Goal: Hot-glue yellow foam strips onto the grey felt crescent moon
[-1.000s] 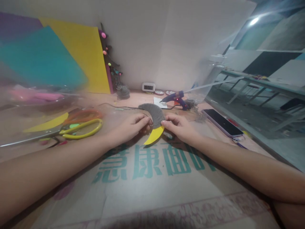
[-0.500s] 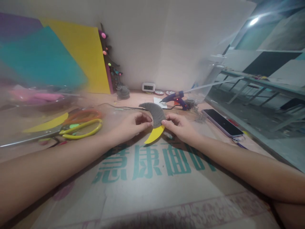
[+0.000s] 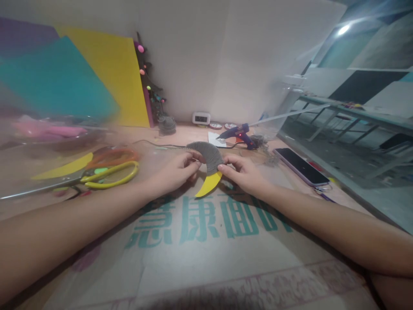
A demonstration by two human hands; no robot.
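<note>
A yellow crescent-shaped cutout, its upper part wound with grey yarn point(image 3: 211, 156), stands tilted between my hands. Its bare yellow tip point(image 3: 209, 184) points down to the left. My right hand point(image 3: 243, 172) pinches the right edge, thumb on the front where grey meets yellow. At the inner curve, my left hand point(image 3: 180, 170) has its thumb and fingers drawn together, fingertips against or just beside the grey winding. Whatever lies between those left fingers is too small to make out.
Large scissors point(image 3: 111, 174) and another yellow cutout point(image 3: 64, 167) lie at left. A blue glue gun point(image 3: 237, 132) with a lit red light rests behind the crescent, a phone point(image 3: 301, 166) to its right. A small clock point(image 3: 201, 118) stands by the back wall.
My left hand's fingers have shifted slightly, reaching closer to the crescent's inner edge. The crescent has tilted a little to the left. My right hand keeps its pinch.
</note>
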